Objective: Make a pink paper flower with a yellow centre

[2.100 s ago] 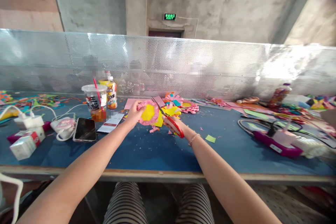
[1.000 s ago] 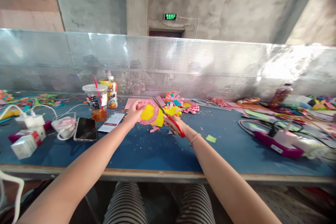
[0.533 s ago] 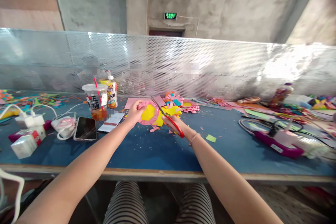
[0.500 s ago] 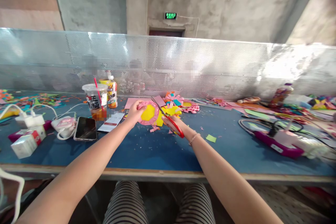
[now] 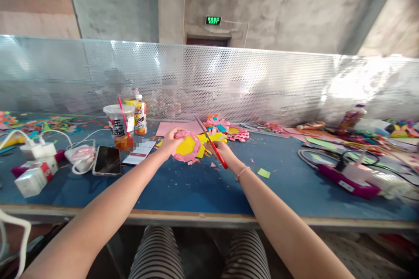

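My left hand (image 5: 170, 143) is closed on the left edge of a paper flower (image 5: 186, 147), which has a round yellow middle and a ruffled pink rim. In my right hand (image 5: 221, 151) is a pair of scissors (image 5: 220, 155) with red handles, its blades pointing up and away to the left. The blades look closed and stand apart from the flower, to its right. Yellow paper pieces (image 5: 214, 138) lie on the table just behind my right hand. Past them rest more pink paper flowers (image 5: 238, 132) and a pink paper sheet (image 5: 163, 128).
On the left stand a plastic cup with a straw (image 5: 115, 128), a drink bottle (image 5: 140, 115), a phone (image 5: 107, 160) and chargers (image 5: 37, 150). To the right lie a purple power strip (image 5: 347, 181), cables and paper scraps. A perforated metal screen (image 5: 278, 83) runs behind the table.
The scissors have drawn right, away from the flower, and their blades have come together. The flower has tipped to face me more and sits slightly lower in my left hand.
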A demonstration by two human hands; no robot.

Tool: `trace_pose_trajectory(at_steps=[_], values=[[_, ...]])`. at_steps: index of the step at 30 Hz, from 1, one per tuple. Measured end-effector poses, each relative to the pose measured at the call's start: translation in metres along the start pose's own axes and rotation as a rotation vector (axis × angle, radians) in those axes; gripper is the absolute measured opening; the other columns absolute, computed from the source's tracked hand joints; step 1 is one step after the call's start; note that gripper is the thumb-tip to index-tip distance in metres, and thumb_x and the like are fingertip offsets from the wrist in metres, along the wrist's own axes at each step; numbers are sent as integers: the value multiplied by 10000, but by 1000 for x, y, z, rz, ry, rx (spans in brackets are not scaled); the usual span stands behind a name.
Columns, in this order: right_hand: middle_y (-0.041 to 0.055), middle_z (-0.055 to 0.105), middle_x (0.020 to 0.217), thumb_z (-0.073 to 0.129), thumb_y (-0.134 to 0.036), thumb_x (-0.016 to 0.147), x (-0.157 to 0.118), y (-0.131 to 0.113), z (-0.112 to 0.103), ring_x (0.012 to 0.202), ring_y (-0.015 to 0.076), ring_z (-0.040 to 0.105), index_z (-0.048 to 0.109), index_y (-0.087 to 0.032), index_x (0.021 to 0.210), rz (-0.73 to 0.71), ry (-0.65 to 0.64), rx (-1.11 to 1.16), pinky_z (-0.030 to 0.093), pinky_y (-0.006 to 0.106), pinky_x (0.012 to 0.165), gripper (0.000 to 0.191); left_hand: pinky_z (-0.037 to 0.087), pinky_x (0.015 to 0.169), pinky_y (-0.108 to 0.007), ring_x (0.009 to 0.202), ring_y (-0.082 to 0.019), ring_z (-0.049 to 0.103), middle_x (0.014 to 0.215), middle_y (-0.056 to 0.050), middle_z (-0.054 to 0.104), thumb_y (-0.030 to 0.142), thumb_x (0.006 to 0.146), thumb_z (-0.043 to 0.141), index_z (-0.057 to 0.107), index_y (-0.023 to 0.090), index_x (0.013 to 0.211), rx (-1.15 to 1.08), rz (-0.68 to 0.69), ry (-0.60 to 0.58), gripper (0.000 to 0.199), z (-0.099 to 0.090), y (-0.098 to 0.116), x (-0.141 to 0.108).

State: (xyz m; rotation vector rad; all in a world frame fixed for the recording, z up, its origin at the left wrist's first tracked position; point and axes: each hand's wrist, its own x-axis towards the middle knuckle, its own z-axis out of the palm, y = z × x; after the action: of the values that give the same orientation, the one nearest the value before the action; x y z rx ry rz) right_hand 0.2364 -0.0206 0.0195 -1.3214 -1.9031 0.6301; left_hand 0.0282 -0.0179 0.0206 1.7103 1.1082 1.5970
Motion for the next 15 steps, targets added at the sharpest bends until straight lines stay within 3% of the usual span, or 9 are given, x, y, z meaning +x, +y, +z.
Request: trace_pose_trajectory(at_steps=[4,8,12,15], values=[[-13,495,569,543,-554,664,-2,-2,2,512,101,451,490,-156,718,-87,-65,134,337,218,473,405,442,775,-306,873,-177,568,920,-40,617,170,602,600,583,177,878,-19,-30,-108,276,4,-2,-2],[-32,444,589,548,-524,668,-9,-8,6,522,85,387,445,-168,683,-208,-115,139,318,218,484,371,448,755,-309,868,-181,570,917,-47,616,197,617,600,578,172,888,12,-22,-148,272,8,-4,-4],[-51,387,566,572,-464,647,-11,-11,10,519,74,331,406,-175,625,-241,-81,44,271,215,477,334,443,758,-298,851,-170,577,898,-40,621,222,626,610,586,176,899,-25,-31,-247,278,9,1,-9],[-50,388,557,558,-412,645,-8,-8,10,516,76,333,418,-172,624,-208,-22,26,255,215,473,279,449,745,-289,835,-169,591,876,-45,634,305,664,596,581,184,954,-194,-100,-358,315,10,3,-12]])
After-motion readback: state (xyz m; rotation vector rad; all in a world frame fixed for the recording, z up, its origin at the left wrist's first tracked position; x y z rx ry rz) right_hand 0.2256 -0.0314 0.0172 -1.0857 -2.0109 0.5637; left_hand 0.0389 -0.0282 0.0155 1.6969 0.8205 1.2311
